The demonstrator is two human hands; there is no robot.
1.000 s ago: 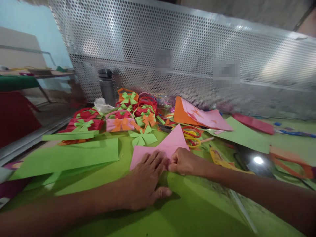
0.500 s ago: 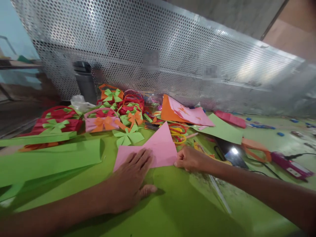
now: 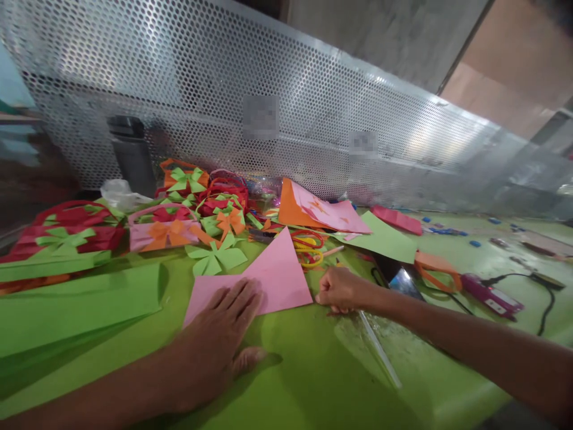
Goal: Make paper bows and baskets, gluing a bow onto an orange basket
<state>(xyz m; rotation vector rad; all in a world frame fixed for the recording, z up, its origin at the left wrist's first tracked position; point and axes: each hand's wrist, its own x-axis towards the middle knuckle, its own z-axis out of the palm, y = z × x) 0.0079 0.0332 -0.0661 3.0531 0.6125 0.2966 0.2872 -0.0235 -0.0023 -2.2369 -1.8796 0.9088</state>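
Pressing flat with my left hand (image 3: pixel 219 340), I am holding down the folded pink paper (image 3: pixel 280 278) at twelve o'clock. My right hand (image 3: pixel 339 289) is resting clenched beside its four-o'clock corner. Probably I am creasing; the next move is seemingly calling for a steady left palm.

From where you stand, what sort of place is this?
Probably a handicraft workspace: there's a small pink bag with an orange bow, a large green sheet, and a pink sheet under the left hand.

perforated metal panel (image 3: pixel 206 77), grey wall (image 3: pixel 385 42) behind, green tabletop (image 3: pixel 313 370)
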